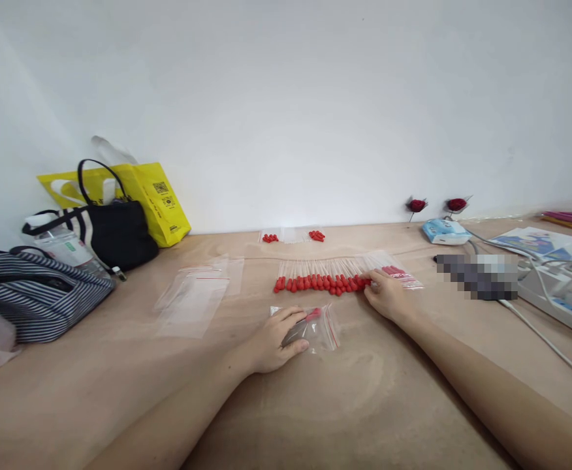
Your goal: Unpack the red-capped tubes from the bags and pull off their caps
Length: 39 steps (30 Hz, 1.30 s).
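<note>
My left hand (277,339) rests on the table and pinches a small clear zip bag (321,326) with a red seal line; one red-bulbed dropper lies inside it. A row of several clear droppers with red bulbs (322,282) lies side by side just beyond. My right hand (386,295) reaches the right end of that row, fingers curled on a dropper there. A further clear bag with red-tipped droppers (399,274) lies beside the right hand.
A stack of clear zip bags (195,294) lies to the left. More red-bulbed droppers (293,236) sit near the wall. A black handbag (117,232), yellow bag (161,199) and striped bag (31,290) stand left. Cables and boxes (555,287) crowd the right.
</note>
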Available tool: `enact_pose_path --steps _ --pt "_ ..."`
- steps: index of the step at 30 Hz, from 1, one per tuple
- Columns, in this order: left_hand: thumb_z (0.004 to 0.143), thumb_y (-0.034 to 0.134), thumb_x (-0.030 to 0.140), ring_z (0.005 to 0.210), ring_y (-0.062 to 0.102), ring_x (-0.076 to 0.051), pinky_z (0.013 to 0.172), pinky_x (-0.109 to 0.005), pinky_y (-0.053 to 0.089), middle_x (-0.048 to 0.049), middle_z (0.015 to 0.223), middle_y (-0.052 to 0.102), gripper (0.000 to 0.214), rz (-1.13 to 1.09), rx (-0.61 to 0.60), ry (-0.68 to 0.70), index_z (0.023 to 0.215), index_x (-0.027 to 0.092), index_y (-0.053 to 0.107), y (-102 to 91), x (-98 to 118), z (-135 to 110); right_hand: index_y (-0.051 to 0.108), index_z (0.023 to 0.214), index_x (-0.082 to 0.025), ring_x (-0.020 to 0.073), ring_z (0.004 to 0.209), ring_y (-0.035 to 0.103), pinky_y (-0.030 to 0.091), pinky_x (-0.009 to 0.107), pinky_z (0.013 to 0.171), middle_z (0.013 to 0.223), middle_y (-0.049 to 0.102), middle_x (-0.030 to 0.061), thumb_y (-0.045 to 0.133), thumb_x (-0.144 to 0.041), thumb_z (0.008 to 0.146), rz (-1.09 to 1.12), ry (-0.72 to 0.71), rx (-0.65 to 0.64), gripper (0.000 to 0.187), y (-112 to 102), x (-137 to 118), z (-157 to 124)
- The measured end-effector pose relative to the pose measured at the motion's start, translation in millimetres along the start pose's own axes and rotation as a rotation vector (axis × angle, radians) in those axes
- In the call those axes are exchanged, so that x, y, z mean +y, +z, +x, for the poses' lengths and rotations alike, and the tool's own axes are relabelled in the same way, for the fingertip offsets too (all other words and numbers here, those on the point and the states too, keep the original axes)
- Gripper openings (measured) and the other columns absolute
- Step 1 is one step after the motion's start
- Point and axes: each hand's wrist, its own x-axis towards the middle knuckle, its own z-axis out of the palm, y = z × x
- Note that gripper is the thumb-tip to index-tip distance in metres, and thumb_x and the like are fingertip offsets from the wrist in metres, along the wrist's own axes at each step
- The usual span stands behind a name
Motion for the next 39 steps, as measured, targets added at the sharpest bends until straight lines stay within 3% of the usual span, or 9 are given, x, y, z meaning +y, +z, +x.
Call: enact_pose_path --steps 4,8,13,16,21,27,32,36,39 --pt "0.081 0.048 0.039 0.118 0.039 -0.022 0.099 -0.04 0.033 -0.0077 0.13 0.041 0.049 -0.003 0.004 0.002 0.126 0.023 0.038 1.2 -2.2 -0.3 0.061 0.081 -0.02 0.018 0.078 0.057 0.044 0.03 0.07 0.085 0.063 0.0044 0.044 -0.011 0.063 0.03 0.025 0.032 0.026 -5.4 -4.0 -0.8" --pt "0.082 0.048 0.039 0.119 0.039 -0.021 0.099 -0.039 0.033 -0.0079 0.13 0.041 0.049 0.009 0.001 0.01 0.127 0.022 0.038 1.3 -2.1 -0.3 0.061 0.079 -0.02 0.0191 0.076 0.056 0.042 0.033 0.072 0.078 0.062 0.0051 0.05 -0.022 0.071 0.111 -0.023 0.088 0.014 -15.9 -27.0 -6.3" --pt "0.081 0.048 0.038 0.117 0.04 -0.022 0.098 -0.039 0.034 -0.0073 0.128 0.042 0.049 -0.002 0.022 0.027 0.127 0.024 0.037 1.1 -0.4 0.2 0.063 0.064 -0.022 0.0153 0.065 0.052 0.039 0.031 0.068 0.064 0.061 0.0012 0.056 -0.029 0.073 0.237 -0.179 -0.206 0.013 -12.0 -64.2 -18.4" --pt "0.08 0.05 0.036 0.117 0.04 -0.022 0.097 -0.04 0.034 -0.0079 0.128 0.043 0.049 -0.006 0.025 0.033 0.126 0.023 0.038 1.7 -1.2 0.6 0.068 0.077 -0.024 0.0147 0.064 0.05 0.038 0.031 0.067 0.062 0.059 0.001 0.057 -0.033 0.075 0.223 -0.176 -0.269 0.014 -1.4 -75.6 -21.8" --pt "0.081 0.049 0.034 0.117 0.041 -0.021 0.098 -0.038 0.034 -0.0069 0.128 0.042 0.046 -0.018 0.006 0.048 0.125 0.024 0.039 1.9 -3.1 0.7 0.068 0.088 -0.028 0.0169 0.071 0.049 0.036 0.033 0.069 0.07 0.058 0.0028 0.059 -0.035 0.074 0.053 -0.158 -0.263 0.019 6.7 -81.9 -21.7" --pt "0.08 0.049 0.035 0.118 0.04 -0.022 0.098 -0.038 0.033 -0.0082 0.128 0.043 0.049 0.008 0.016 0.06 0.126 0.022 0.038 2.2 -2.2 0.5 0.069 0.077 -0.029 0.0178 0.078 0.048 0.035 0.035 0.073 0.077 0.056 0.0033 0.059 -0.039 0.073 0.007 -0.149 -0.247 0.015 2.4 -83.3 -22.8" --pt "0.08 0.049 0.036 0.12 0.036 -0.022 0.1 -0.04 0.031 -0.0097 0.131 0.039 0.053 0.024 0.011 0.036 0.129 0.02 0.035 3.2 -3.1 0.9 0.064 0.097 -0.034 0.0218 0.093 0.046 0.033 0.04 0.079 0.102 0.055 0.0047 0.055 -0.046 0.075 -0.001 -0.202 -0.265 0.027 6.1 -80.5 -26.3" --pt "0.08 0.05 0.035 0.12 0.038 -0.021 0.1 -0.038 0.032 -0.0078 0.13 0.042 0.051 0.011 0.017 0.042 0.128 0.022 0.037 2.3 -2.8 1.8 0.056 0.109 -0.031 0.0257 0.106 0.04 0.03 0.045 0.085 0.118 0.049 0.0065 0.052 -0.045 0.077 -0.016 -0.259 -0.302 0.035 7.8 -83.7 -27.4" --pt "0.08 0.05 0.035 0.119 0.039 -0.021 0.099 -0.037 0.033 -0.0081 0.129 0.042 0.048 0.015 0.008 0.052 0.125 0.02 0.041 1.5 -2.0 1.8 0.059 0.1 -0.027 0.0251 0.108 0.039 0.029 0.046 0.087 0.118 0.049 0.0066 0.053 -0.043 0.076 0.042 -0.253 -0.325 0.029 6.3 -84.4 -25.1"
